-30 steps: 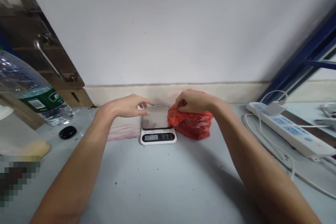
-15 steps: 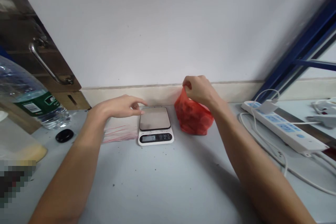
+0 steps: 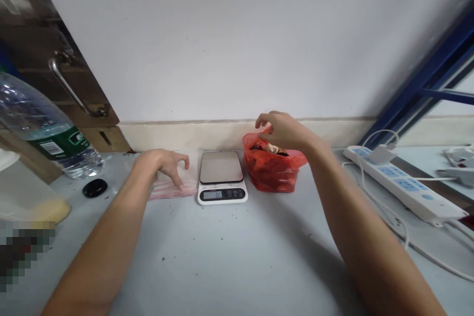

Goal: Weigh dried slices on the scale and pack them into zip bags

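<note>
My left hand (image 3: 165,165) is over a stack of clear zip bags (image 3: 174,190) with red seal lines, its thumb reaching down to them and its fingers apart. Beside the bags stands a white digital kitchen scale (image 3: 222,177); its metal plate is bare and the display reads 0.0. To the right of the scale sits a red plastic bag (image 3: 272,173), its mouth open, with brown and pale pieces inside that I cannot name. Just above that mouth hovers my right hand (image 3: 279,131), fingers curved and apart, holding nothing visible.
A large water bottle (image 3: 55,138) and a black round cap (image 3: 95,188) are at the left, near a whitish container (image 3: 22,192). On the right lie a white power strip (image 3: 407,182) and its cables (image 3: 392,229). The wall (image 3: 237,49) rises behind the scale.
My left hand has moved from the scale's edge down onto the zip bags. My right hand has let go of the red bag's rim, and its mouth shows wider. The display has dropped to 0.0.
</note>
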`<action>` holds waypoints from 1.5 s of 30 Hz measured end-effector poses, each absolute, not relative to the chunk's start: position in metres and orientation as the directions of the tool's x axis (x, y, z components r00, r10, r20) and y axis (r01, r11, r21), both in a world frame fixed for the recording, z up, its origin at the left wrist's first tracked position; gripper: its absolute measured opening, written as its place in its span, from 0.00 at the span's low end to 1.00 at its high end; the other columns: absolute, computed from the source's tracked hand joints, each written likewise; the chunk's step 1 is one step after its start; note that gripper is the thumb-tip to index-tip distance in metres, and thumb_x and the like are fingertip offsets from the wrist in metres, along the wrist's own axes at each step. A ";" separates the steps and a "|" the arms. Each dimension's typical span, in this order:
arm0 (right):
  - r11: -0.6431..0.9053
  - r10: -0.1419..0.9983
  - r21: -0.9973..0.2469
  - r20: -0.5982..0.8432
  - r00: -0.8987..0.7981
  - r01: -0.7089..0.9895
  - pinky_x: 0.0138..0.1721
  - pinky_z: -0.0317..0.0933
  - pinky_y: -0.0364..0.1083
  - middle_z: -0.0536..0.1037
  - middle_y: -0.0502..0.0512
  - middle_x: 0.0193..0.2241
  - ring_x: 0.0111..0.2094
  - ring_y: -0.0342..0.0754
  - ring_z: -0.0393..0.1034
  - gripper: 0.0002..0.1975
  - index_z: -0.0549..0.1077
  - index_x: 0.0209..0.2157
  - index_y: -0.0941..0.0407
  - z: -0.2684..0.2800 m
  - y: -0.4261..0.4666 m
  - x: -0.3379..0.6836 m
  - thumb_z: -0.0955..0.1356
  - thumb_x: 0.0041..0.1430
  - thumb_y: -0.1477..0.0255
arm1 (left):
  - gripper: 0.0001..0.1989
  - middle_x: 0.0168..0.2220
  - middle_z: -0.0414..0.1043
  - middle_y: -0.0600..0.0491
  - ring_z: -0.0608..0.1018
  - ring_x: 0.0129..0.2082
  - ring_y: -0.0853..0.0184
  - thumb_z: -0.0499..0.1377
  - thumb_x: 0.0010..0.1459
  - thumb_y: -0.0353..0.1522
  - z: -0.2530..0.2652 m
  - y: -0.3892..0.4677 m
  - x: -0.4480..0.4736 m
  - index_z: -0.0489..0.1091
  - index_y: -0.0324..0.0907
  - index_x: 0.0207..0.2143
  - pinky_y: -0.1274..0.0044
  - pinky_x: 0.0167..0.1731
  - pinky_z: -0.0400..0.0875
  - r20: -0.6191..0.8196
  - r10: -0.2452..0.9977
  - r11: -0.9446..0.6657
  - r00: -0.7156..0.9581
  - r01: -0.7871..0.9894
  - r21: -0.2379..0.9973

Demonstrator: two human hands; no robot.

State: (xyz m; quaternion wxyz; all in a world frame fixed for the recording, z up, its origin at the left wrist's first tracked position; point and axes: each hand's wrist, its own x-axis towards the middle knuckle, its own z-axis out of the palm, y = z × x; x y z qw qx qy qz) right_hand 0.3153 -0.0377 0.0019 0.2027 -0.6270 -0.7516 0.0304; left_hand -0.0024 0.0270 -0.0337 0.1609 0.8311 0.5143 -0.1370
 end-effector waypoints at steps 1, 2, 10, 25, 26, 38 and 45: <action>0.197 0.957 -0.297 0.263 -0.119 0.934 0.35 0.63 0.45 0.79 0.60 0.42 0.38 0.51 0.73 0.10 0.77 0.37 0.55 0.004 -0.039 0.316 0.67 0.52 0.78 | 0.33 0.49 0.77 0.40 0.81 0.36 0.50 0.72 0.30 0.47 -0.032 0.025 0.001 0.76 0.49 0.42 0.66 0.29 0.76 -0.437 0.817 -0.371 0.376 0.923 0.102; 0.184 0.965 -0.301 0.239 -0.112 0.936 0.34 0.62 0.44 0.79 0.59 0.39 0.36 0.50 0.73 0.08 0.76 0.34 0.55 0.006 -0.041 0.316 0.67 0.52 0.78 | 0.33 0.52 0.75 0.39 0.80 0.38 0.49 0.72 0.30 0.46 -0.030 0.023 0.005 0.75 0.50 0.43 0.66 0.30 0.76 -0.470 0.823 -0.321 0.320 0.944 0.079; 0.300 0.954 -0.447 0.119 -0.276 0.843 0.25 0.55 0.43 0.75 0.48 0.22 0.22 0.42 0.65 0.07 0.71 0.26 0.54 0.020 -0.058 0.308 0.67 0.57 0.70 | 0.32 0.56 0.73 0.44 0.77 0.47 0.50 0.69 0.36 0.47 0.001 0.007 0.018 0.73 0.49 0.46 0.66 0.43 0.74 -0.543 0.792 -0.340 0.278 0.940 -0.014; 0.329 0.927 -0.374 0.303 -0.221 0.867 0.25 0.53 0.44 0.66 0.47 0.15 0.20 0.42 0.60 0.18 0.69 0.20 0.55 0.030 -0.056 0.299 0.66 0.60 0.61 | 0.32 0.62 0.70 0.50 0.74 0.56 0.60 0.56 0.58 0.48 0.031 -0.021 0.019 0.63 0.48 0.63 0.75 0.50 0.68 -0.241 0.755 -0.543 0.610 0.788 0.292; 0.289 0.948 -0.357 0.238 -0.213 0.888 0.25 0.55 0.43 0.72 0.49 0.19 0.23 0.43 0.65 0.13 0.74 0.25 0.54 0.034 -0.054 0.302 0.67 0.58 0.62 | 0.32 0.62 0.70 0.49 0.75 0.56 0.60 0.56 0.58 0.48 0.032 -0.022 0.020 0.63 0.48 0.63 0.75 0.50 0.68 -0.241 0.752 -0.546 0.613 0.785 0.294; -0.194 0.951 -0.216 -0.280 0.130 0.957 0.30 0.63 0.44 0.78 0.52 0.31 0.32 0.48 0.72 0.04 0.77 0.32 0.52 0.012 -0.033 0.318 0.70 0.53 0.71 | 0.24 0.58 0.73 0.48 0.75 0.55 0.58 0.53 0.60 0.40 0.005 -0.030 0.012 0.68 0.48 0.59 0.73 0.51 0.69 -0.237 0.764 -0.585 0.600 0.799 0.139; -0.208 0.936 -0.146 -0.317 0.153 0.967 0.27 0.61 0.44 0.76 0.52 0.29 0.30 0.47 0.71 0.09 0.77 0.37 0.52 -0.003 -0.024 0.311 0.69 0.51 0.74 | 0.18 0.51 0.76 0.48 0.79 0.47 0.58 0.54 0.60 0.36 0.003 -0.030 0.018 0.71 0.47 0.51 0.73 0.43 0.72 -0.301 0.788 -0.539 0.536 0.838 0.080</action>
